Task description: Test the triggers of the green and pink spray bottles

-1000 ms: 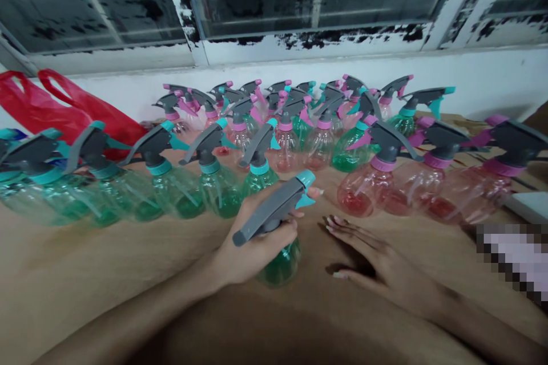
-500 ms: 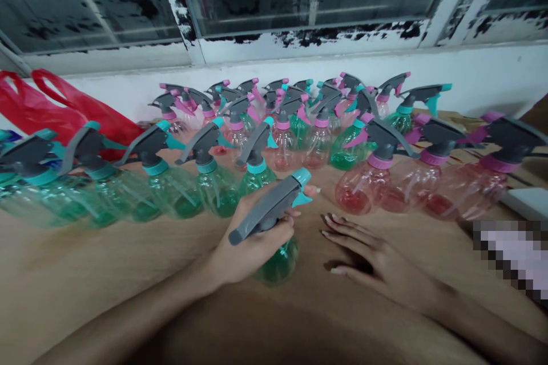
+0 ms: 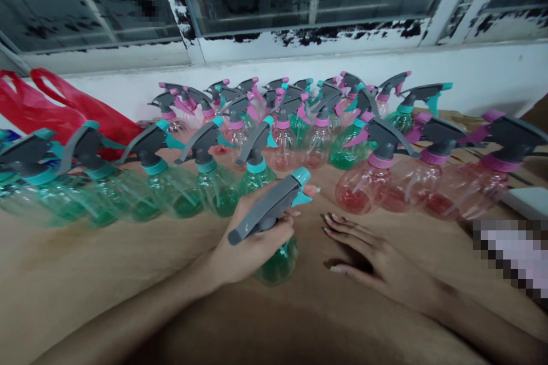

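Observation:
My left hand [image 3: 252,234] is closed around the neck of a green spray bottle [image 3: 279,265], just below its grey trigger head [image 3: 269,205] with turquoise nozzle and trigger. The bottle is upright or nearly so, its nozzle pointing away to the upper right; part of its body is hidden by my hand. My right hand [image 3: 368,251] rests palm down on the brown tabletop [image 3: 128,285], fingers spread and holding nothing, a little right of the bottle. Just behind my left hand stands another green spray bottle [image 3: 257,177].
A row of green spray bottles [image 3: 184,199] runs left, and pink spray bottles [image 3: 353,188] stand right. Several more pink and green ones [image 3: 285,145] crowd behind. A red plastic bag [image 3: 81,108] lies at left, a white object [image 3: 528,202] at right, below a wall with windows [image 3: 317,0].

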Demonstrator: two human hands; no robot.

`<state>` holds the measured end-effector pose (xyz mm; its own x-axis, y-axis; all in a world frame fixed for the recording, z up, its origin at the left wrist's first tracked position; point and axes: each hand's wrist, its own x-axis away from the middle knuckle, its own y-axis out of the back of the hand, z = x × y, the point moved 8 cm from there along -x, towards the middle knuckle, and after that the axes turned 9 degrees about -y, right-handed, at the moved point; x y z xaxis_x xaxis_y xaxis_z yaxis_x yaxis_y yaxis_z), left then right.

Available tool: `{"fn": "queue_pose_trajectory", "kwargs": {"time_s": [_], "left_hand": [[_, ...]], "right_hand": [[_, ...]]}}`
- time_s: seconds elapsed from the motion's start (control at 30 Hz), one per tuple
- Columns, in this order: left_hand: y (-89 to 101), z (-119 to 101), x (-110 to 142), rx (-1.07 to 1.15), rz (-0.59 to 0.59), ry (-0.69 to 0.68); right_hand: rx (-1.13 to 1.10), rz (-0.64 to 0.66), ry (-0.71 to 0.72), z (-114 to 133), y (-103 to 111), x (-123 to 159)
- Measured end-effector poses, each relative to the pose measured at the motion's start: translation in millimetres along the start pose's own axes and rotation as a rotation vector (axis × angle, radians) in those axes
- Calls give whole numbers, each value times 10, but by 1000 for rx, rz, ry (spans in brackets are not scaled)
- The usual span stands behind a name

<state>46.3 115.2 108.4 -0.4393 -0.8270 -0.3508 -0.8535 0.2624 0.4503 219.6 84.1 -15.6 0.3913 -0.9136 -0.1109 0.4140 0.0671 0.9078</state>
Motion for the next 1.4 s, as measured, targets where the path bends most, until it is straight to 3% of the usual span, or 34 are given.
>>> {"fn": "queue_pose_trajectory", "kwargs": {"time_s": [0.8,1.13,1.4], "left_hand": [[-6,-48,-2,-45,23,-29],[24,101,54,-91,45,74],[53,172,102,-91,-9,125]], "right_hand": [[-53,0,-11,6,17,5],[-68,-23,-13,14,30,-3],[-63,-7,-18,5,24,1]]}}
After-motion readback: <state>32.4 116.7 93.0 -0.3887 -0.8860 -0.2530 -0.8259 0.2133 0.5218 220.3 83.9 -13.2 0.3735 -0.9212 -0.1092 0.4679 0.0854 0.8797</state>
